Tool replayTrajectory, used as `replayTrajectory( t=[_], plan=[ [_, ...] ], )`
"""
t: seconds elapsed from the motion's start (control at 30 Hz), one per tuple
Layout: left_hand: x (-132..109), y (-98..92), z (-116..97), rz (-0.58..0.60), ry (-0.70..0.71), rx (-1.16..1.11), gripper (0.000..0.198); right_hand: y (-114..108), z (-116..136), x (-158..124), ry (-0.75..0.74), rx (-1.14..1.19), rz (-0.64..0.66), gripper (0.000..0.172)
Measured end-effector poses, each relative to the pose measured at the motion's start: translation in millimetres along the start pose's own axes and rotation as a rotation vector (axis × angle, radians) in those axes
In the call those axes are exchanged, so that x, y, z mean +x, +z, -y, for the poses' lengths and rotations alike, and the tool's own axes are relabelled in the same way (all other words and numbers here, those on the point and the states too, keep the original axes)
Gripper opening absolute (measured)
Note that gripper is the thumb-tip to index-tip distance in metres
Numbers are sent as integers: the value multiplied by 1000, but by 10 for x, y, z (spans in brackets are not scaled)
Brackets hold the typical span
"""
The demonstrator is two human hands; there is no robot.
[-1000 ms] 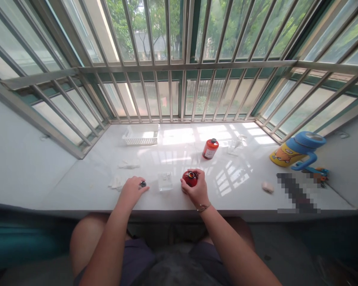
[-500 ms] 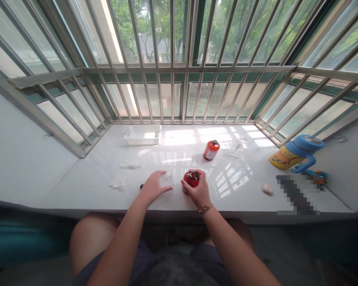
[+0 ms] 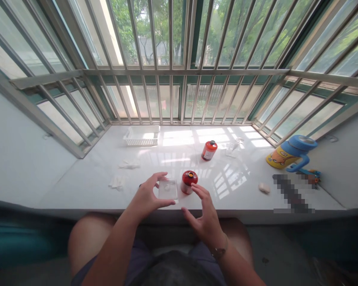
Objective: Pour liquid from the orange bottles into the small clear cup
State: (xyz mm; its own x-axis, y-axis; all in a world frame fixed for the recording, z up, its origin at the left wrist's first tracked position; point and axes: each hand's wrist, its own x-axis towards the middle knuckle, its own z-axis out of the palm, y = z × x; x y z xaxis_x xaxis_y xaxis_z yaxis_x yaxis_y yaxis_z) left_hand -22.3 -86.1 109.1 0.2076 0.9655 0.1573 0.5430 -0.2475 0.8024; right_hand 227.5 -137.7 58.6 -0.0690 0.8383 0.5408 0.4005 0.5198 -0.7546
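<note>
My left hand [image 3: 147,194] holds a small clear square box [image 3: 168,189], fingers at its back and thumb along its front. Just right of it, a red bottle [image 3: 189,183] stands upright, its uncapped mouth facing up. My right hand [image 3: 205,220] is open in front of that bottle, thumb and fingers spread. Its fingertips overlap the bottle's lower right in view; whether they touch I cannot tell. A small dark piece, perhaps a cap, is mostly hidden behind my left hand. Farther back stands a second red bottle [image 3: 209,151] with a dark cap.
A white basket [image 3: 141,136] sits at the back left, with crumpled pale pieces [image 3: 129,164] nearer. Right of the capped bottle lies a clear item [image 3: 234,147]. At the right are a beige lump [image 3: 264,188], a blue-yellow flask [image 3: 290,153] and a blurred-out object. Barred windows border the ledge.
My right hand has let go of the open red bottle and drawn back toward me, opening. My left hand has brought the clear box closer to me.
</note>
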Motion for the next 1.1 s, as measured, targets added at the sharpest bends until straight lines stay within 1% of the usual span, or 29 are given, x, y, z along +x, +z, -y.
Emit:
replayTrajectory(
  t=[0.07,0.1,0.13,0.2,0.27,0.3,0.37,0.47,0.5,0.57,0.67,0.77,0.87,0.93,1.0,1.1],
  plan=[
    [-31,1,-236,20,45,-30,94,39,32,-22,49,70,106,88],
    [-41,19,-341,37,71,-46,94,59,33,-28,79,106,133,93],
    [-49,46,-430,62,98,-64,93,75,28,-31,113,145,144,94],
    [-55,117,-551,113,138,-103,91,91,13,-35,182,228,120,93],
    [-42,195,-583,154,159,-159,92,80,3,-42,257,326,82,90],
    [-24,234,-564,170,167,-205,93,64,0,-48,295,376,66,89],
    [37,313,-463,190,178,-344,97,15,-17,-66,364,453,42,84],
    [187,452,-196,186,173,-513,105,-90,-98,-106,421,480,3,83],
    [246,505,-96,174,162,-512,109,-129,-141,-121,426,471,-12,84],
    [365,615,85,147,136,-437,119,-209,-236,-149,432,450,-65,85],
    [544,767,239,134,87,-325,124,-316,-353,-174,441,425,-147,84],
    [722,883,234,181,45,-358,115,-393,-396,-165,448,397,-185,82],
    [846,957,162,294,48,-451,92,-439,-395,-139,489,389,-210,79],
    [856,986,130,315,49,-472,75,-457,-408,-128,526,397,-217,78],
    [802,1000,126,253,24,-462,69,-467,-445,-129,551,413,-205,79],
    [649,995,178,121,-23,-398,75,-461,-516,-146,568,426,-190,78]
  ],
)
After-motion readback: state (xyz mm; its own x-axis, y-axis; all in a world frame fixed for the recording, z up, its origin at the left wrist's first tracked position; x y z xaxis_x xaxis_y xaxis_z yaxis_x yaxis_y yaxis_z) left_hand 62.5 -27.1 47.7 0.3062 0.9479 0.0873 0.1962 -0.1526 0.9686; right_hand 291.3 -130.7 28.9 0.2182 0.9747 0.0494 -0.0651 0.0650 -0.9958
